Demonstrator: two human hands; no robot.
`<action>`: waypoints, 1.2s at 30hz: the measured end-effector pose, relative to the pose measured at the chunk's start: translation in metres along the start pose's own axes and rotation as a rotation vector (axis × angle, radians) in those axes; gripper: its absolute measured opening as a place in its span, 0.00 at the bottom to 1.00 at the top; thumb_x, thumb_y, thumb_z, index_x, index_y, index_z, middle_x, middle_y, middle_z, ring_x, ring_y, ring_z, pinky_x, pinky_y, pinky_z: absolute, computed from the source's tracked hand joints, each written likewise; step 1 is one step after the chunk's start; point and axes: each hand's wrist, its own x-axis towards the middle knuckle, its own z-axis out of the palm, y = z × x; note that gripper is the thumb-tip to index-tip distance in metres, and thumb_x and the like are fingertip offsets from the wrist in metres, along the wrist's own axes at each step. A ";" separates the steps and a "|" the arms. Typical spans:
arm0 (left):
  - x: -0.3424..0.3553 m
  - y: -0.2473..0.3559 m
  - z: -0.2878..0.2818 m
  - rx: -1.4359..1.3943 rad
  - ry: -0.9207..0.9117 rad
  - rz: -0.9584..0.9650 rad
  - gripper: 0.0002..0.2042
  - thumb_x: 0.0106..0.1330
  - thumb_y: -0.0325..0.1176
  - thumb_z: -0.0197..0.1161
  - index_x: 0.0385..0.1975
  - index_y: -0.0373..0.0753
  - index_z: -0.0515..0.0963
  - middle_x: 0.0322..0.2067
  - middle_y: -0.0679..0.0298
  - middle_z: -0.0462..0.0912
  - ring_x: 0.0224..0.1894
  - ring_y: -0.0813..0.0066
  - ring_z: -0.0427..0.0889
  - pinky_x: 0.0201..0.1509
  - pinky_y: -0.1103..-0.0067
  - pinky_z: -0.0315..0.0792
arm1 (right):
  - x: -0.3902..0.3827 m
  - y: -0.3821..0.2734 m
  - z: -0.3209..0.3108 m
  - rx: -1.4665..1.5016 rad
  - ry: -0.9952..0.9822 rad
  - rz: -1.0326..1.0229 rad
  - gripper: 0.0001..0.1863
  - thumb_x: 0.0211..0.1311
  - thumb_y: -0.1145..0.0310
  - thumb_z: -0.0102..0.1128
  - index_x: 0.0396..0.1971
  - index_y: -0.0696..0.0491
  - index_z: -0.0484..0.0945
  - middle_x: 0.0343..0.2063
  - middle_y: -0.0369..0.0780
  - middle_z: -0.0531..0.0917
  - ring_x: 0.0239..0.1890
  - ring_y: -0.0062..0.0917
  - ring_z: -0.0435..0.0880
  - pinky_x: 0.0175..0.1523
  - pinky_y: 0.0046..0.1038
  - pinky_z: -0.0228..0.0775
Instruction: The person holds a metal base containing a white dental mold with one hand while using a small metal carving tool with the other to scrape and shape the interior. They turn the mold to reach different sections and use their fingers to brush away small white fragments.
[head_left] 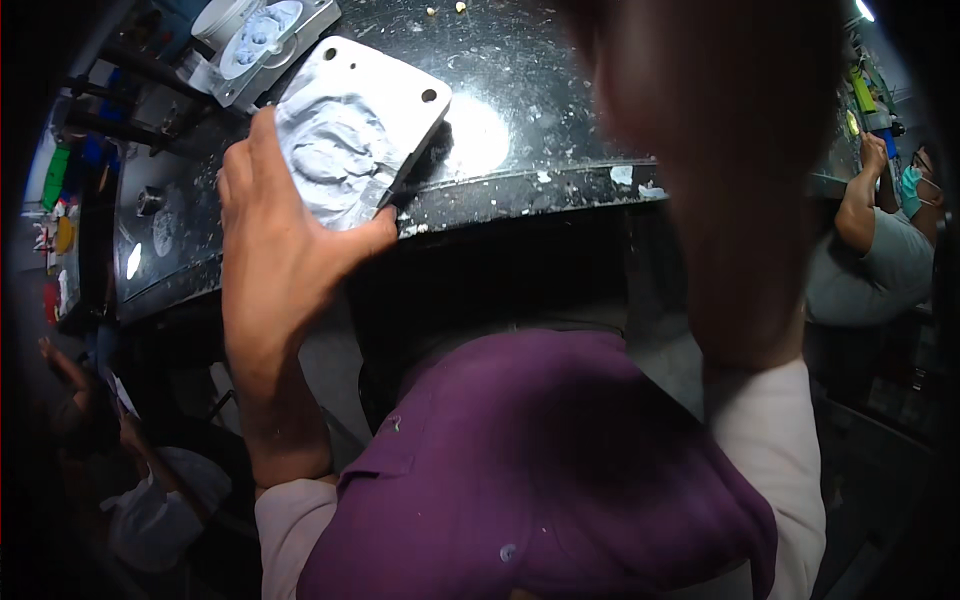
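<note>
My left hand [275,230] grips a silver-white metal mould block [395,90] near the table's front edge. Its thumb presses the near side while the fingers wrap the left side. Round holes show in the block's far corners. A crumpled, pale grey, putty-like layer [335,150] with a rounded hollow covers much of the block's upper face. Raised close to the camera, my right hand [690,80] is dark and smeared, so its fingers and anything in them cannot be made out.
Another metal block [315,25] with a round, bluish-white piece [262,38] lies at the far left, beside a white tub [222,18]. The black tabletop [500,60] carries pale scraps and specks. A seated person [870,250] is at the right; another person [165,505] is at the lower left.
</note>
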 end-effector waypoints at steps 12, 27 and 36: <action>-0.009 0.005 -0.010 -0.012 -0.075 -0.095 0.60 0.44 0.54 0.87 0.73 0.29 0.59 0.60 0.41 0.72 0.65 0.41 0.71 0.70 0.55 0.67 | -0.028 0.019 -0.097 1.167 -0.169 1.096 0.29 0.80 0.74 0.48 0.77 0.56 0.59 0.39 0.47 0.85 0.20 0.16 0.82 0.17 0.13 0.72; -0.015 0.032 -0.059 -0.500 -0.270 -0.612 0.51 0.57 0.46 0.85 0.77 0.32 0.64 0.30 0.67 0.83 0.28 0.90 0.75 0.29 0.87 0.65 | -0.055 -0.047 -0.048 1.309 -0.094 1.250 0.25 0.82 0.67 0.48 0.69 0.66 0.69 0.51 0.50 0.88 0.56 0.31 0.86 0.68 0.36 0.74; 0.030 -0.056 -0.005 -0.712 -0.192 -0.527 0.26 0.71 0.55 0.73 0.39 0.32 0.83 0.25 0.73 0.73 0.30 0.87 0.66 0.35 0.85 0.62 | -0.059 -0.027 -0.019 0.965 -0.158 0.907 0.10 0.71 0.85 0.64 0.50 0.65 0.85 0.46 0.47 0.91 0.51 0.30 0.92 0.61 0.29 0.83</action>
